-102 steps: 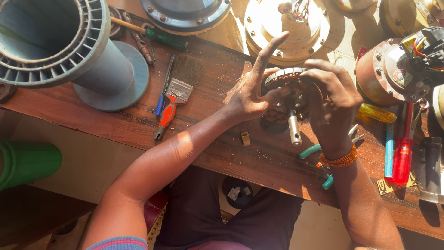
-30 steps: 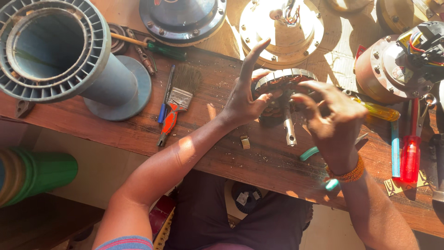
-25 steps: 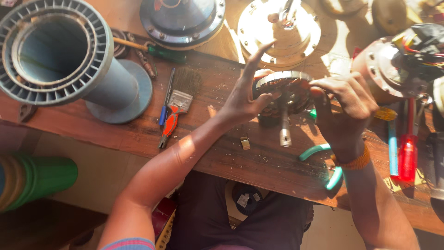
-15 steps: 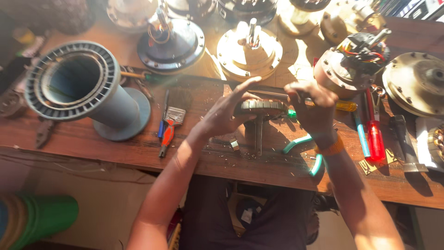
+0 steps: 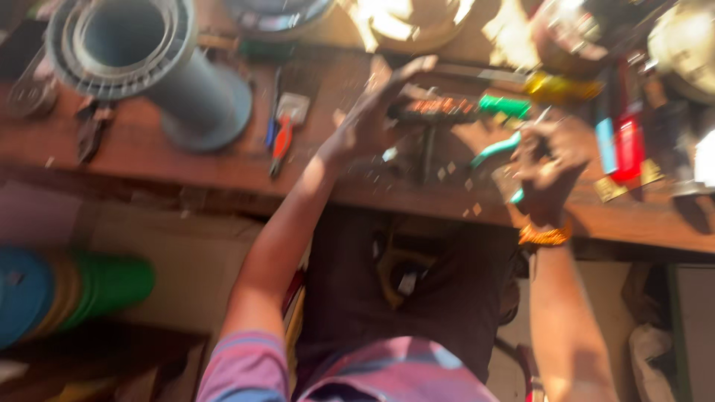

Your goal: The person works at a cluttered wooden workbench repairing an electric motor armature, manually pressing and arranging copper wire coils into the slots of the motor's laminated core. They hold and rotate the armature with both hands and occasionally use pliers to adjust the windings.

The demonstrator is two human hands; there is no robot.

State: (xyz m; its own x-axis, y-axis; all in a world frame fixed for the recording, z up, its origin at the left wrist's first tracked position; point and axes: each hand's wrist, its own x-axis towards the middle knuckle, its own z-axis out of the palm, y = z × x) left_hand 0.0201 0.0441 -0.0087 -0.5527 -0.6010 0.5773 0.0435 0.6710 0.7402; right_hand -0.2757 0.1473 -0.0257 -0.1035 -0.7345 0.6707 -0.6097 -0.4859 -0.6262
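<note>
The picture is blurred by motion. My left hand (image 5: 370, 115) grips a round metal motor part (image 5: 436, 110) with copper windings, held just above the wooden bench (image 5: 149, 160); its shaft (image 5: 428, 152) points down towards the bench. My right hand (image 5: 547, 160) is apart from the part, to its right near the bench's front edge, with its fingers curled. A teal-handled tool (image 5: 493, 149) lies just left of that hand. Whether the right hand holds something small is lost in the blur.
A big grey plastic spool (image 5: 141, 67) stands at the back left, with dark pliers (image 5: 89, 128) beside it. A red-handled tool (image 5: 281, 143) lies left of my left hand. Red and blue screwdrivers (image 5: 629, 145) and metal motor housings (image 5: 678, 45) crowd the right. Green and blue reels (image 5: 82, 286) lie below the bench.
My right hand has come off the motor part and dropped to the right near the bench edge. The left hand still holds the part. The view has tilted down towards my lap.
</note>
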